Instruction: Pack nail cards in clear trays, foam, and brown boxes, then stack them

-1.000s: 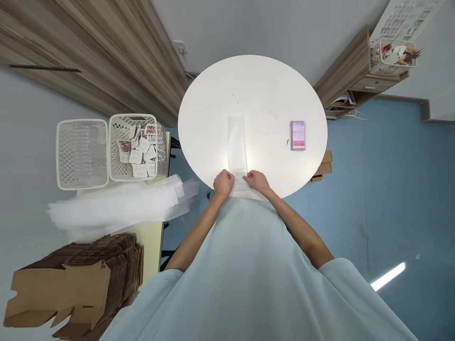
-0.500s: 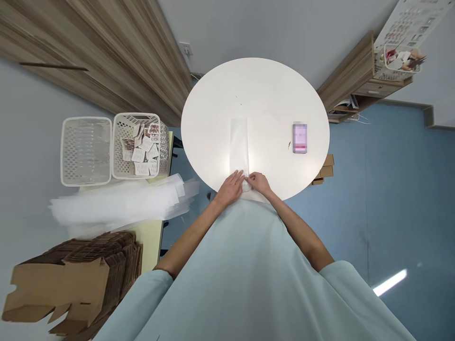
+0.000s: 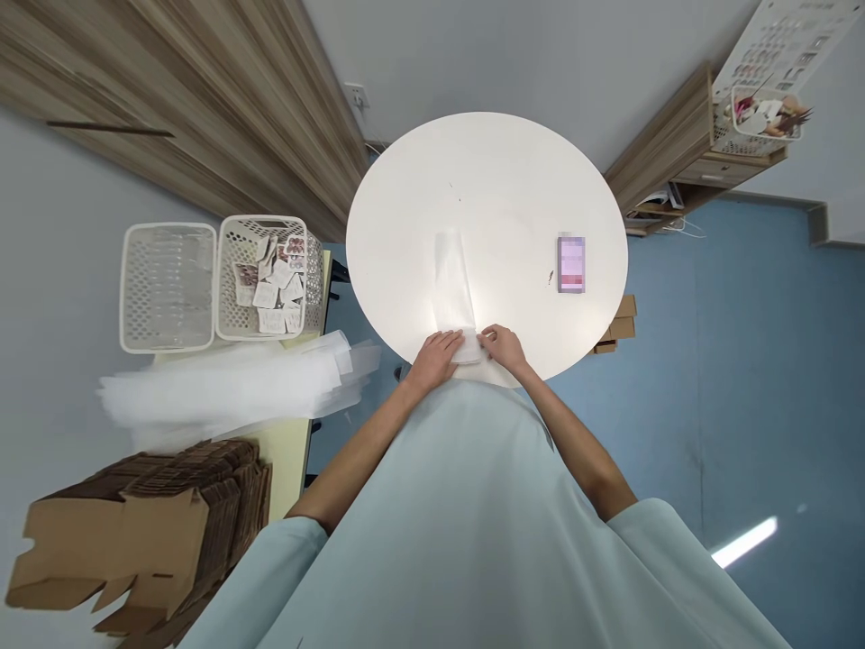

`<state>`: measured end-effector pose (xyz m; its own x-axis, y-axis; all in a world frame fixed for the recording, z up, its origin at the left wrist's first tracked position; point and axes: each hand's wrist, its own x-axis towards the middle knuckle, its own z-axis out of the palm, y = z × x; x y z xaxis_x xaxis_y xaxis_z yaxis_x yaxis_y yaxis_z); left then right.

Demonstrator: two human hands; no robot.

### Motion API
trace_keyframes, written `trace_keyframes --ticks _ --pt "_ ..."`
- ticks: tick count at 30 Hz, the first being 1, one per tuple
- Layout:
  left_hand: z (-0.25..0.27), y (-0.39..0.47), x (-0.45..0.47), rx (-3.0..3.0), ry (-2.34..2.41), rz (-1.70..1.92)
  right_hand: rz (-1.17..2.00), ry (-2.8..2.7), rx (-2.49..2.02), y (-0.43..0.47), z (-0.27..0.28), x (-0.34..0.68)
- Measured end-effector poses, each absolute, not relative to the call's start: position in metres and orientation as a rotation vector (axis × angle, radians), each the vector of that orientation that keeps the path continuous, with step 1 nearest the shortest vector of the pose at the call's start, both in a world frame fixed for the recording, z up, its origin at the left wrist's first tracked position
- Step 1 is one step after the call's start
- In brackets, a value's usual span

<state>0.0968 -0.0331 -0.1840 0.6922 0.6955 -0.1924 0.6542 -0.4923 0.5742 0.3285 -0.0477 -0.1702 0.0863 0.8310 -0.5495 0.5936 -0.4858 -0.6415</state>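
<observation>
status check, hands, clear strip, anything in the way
Left hand on near end of clear strip. Right hand at its right edge. Strip on white table. Phone-like item off right, not blocking.

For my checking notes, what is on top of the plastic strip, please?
The left hand lies partly on the plastic strip, at its near end; the part underneath is hidden.

Legibility: no readable text

Marks sighted, none decipherable. Beyond the right hand (image 3: 504, 347), to its right, the phone-like item (image 3: 571, 264) has a pixelated face. Farther out that way, the poster's (image 3: 784, 45) print is too small. Well left of the left hand (image 3: 438, 359), print on the cards (image 3: 266, 295) is likewise unreadable.
</observation>
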Motion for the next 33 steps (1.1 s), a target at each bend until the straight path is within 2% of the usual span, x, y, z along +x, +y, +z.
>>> trace_keyframes --ticks 3,6,15,20,26,33 --pt "-0.182 -0.031 0.096 2.214 1.06 0.12 1.065 -1.886 -1.956 -0.055 -0.162 0.331" --pt "-0.182 -0.028 0.096 2.148 1.071 0.172 1.098 -2.132 -1.734 -0.061 -0.162 0.33" --pt "-0.19 -0.029 0.089 1.935 1.203 0.333 1.281 -1.711 -1.696 -0.053 -0.188 0.331" --pt "-0.194 -0.032 0.089 1.766 1.373 0.439 1.27 -1.63 -1.706 -0.04 -0.187 0.332" --pt "-0.198 -0.015 0.101 1.37 1.625 0.581 1.189 -1.658 -1.869 -0.022 -0.187 0.322" --pt "-0.198 -0.001 0.116 1.336 1.801 0.548 1.164 -1.645 -2.159 -0.001 -0.182 0.311"
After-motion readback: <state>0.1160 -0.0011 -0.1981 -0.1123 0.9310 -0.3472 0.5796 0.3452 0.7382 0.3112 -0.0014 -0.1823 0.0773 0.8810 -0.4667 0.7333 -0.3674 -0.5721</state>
